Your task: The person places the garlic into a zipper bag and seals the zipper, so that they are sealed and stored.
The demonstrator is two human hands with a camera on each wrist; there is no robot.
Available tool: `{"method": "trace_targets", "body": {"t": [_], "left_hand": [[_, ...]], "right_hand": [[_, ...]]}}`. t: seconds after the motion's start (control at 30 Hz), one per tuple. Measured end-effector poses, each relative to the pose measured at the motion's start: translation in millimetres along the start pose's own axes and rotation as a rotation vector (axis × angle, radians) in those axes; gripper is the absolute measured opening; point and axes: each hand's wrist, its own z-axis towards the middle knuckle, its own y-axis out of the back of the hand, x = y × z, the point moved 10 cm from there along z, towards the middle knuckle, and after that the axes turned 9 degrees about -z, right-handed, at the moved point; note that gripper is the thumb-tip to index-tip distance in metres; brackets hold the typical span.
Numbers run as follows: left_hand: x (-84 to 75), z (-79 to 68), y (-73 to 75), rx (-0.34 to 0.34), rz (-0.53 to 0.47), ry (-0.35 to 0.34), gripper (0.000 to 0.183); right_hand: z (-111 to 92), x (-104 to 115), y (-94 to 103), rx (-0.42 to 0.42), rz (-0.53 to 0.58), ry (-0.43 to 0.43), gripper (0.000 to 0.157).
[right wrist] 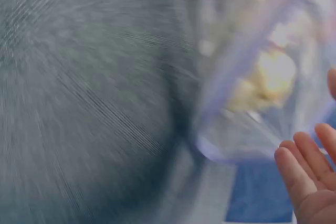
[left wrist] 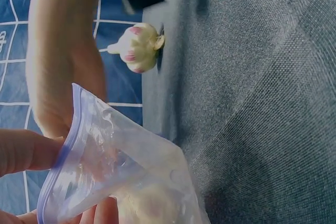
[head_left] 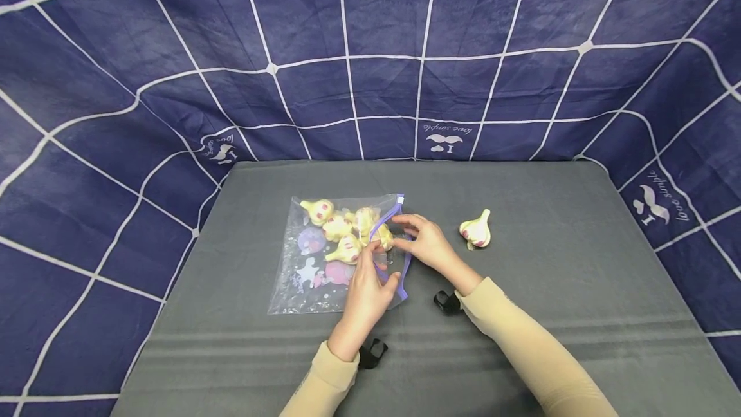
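Note:
A clear zip bag [head_left: 283, 295] with purple zip edges lies on the grey table, its mouth spread toward the right. Several garlic bulbs [head_left: 347, 250] are inside it; one garlic bulb [right wrist: 275, 76] sits just within the mouth. My left hand [head_left: 366, 288] grips the near part of the mouth, with the thumb on the purple edge [left wrist: 58, 163] in the left wrist view. At the far side of the mouth is my right hand [head_left: 429, 243], its fingers extended and holding nothing. Right of it, a loose garlic bulb [head_left: 476, 231] rests on the table.
Dark blue cloth [head_left: 382, 89] with white grid lines walls the table [head_left: 550, 224] at the back and sides. Each wrist wears a black device, such as the wrist device [head_left: 373, 353] on the left arm.

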Motion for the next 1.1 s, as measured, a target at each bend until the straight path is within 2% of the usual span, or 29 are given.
{"method": "trace_targets", "body": {"t": [0.2, 0.33, 0.5, 0.67, 0.8, 0.93, 1.1], "left_hand": [[1.3, 1.0, 3.4, -0.031, 0.014, 0.008, 0.068], [1.8, 0.7, 5.1, -0.050, 0.004, 0.006, 0.067], [2.9, 0.5, 4.4, -0.046, -0.004, 0.012, 0.067], [3.2, 1.2, 3.3, -0.040, -0.009, 0.015, 0.067], [3.3, 1.3, 3.3, -0.043, -0.012, 0.015, 0.067], [3.3, 1.3, 3.4, -0.044, -0.016, 0.016, 0.067], [3.9, 1.2, 3.5, -0.042, -0.020, 0.018, 0.066]], "right_hand": [[-10.4, -0.9, 50.0, -0.131, 0.143, -0.039, 0.049], [-15.4, -10.6, 76.5, -0.175, 0.142, -0.110, 0.051], [-26.4, -33.1, 107.1, -0.244, 0.114, -0.224, 0.054], [-39.7, -49.1, 135.3, -0.350, 0.120, -0.257, 0.056], [-47.8, -60.3, 149.2, -0.419, 0.084, -0.280, 0.058], [-53.6, -74.3, 154.0, -0.451, 0.051, -0.333, 0.064], [-55.9, -89.3, 148.3, -0.396, 0.021, -0.387, 0.074]]}}
